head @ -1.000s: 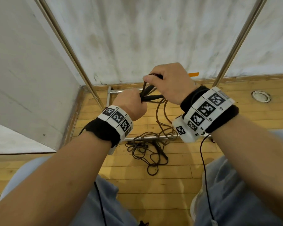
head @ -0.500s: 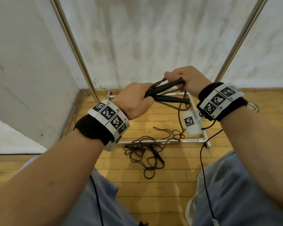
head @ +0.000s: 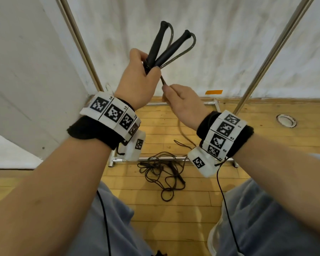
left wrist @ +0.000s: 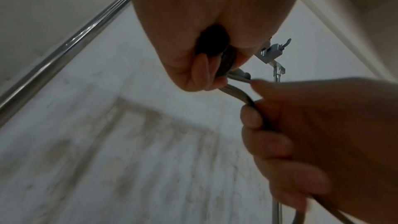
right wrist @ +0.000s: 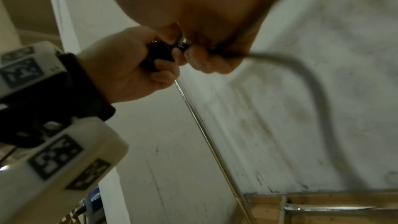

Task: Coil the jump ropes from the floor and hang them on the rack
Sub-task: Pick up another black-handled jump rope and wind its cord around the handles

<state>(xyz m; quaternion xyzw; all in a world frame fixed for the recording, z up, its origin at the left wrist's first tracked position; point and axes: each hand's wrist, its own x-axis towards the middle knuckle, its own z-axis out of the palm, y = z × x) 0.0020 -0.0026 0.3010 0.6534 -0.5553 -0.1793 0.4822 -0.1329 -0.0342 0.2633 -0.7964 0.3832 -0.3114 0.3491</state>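
Observation:
My left hand (head: 140, 78) grips the two black handles (head: 160, 44) of a jump rope, raised in front of the wall with their tips pointing up. Grey cord loops (head: 187, 46) curve from the handle tips back into that hand. Just below it, my right hand (head: 181, 102) pinches the cord (head: 162, 82), which trails down toward the floor (head: 183, 133). In the left wrist view the cord (left wrist: 241, 94) runs between both hands; in the right wrist view it (right wrist: 305, 72) bends away to the right. Another dark rope (head: 163, 170) lies tangled on the wooden floor by the rack's base bar (head: 155, 159).
Two slanted metal rack poles (head: 78, 39) (head: 273, 52) rise against the white wall. A hook clamp (left wrist: 274, 51) shows high on a rack pole in the left wrist view. A round floor fitting (head: 286, 120) sits at right, orange tape (head: 213, 92) on the wall base. My knees fill the bottom.
My left hand lifted the handles from level to upright and now holds them alone. The right hand let go of the handles and slid down onto the cord below.

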